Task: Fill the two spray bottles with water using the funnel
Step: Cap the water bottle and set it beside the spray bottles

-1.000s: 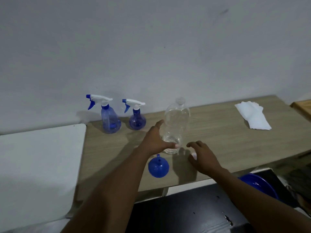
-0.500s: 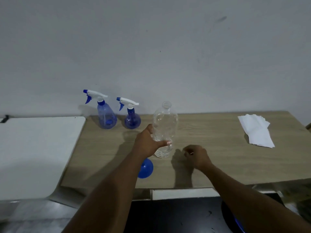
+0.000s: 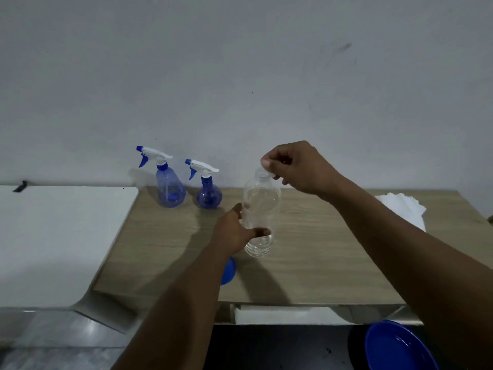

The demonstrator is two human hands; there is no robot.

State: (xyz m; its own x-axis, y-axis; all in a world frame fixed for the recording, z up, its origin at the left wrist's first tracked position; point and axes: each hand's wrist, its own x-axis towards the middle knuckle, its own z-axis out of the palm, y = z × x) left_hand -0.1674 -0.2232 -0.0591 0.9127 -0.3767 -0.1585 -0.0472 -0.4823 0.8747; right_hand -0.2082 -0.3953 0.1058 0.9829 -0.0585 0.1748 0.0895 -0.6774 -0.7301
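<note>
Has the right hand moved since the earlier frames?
Yes. The right hand rose from the table beside the base of the clear bottle to its top, pinching the white cap.

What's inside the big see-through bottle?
Only a little water shows at the bottom of the clear bottle; above that it looks empty. The left hand gripping it hides part of the side, and the right hand pinches the cap, covering the mouth.

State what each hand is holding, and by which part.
The left hand grips the clear plastic bottle around its lower body; the right hand pinches a white cap at the bottle's mouth.
</note>
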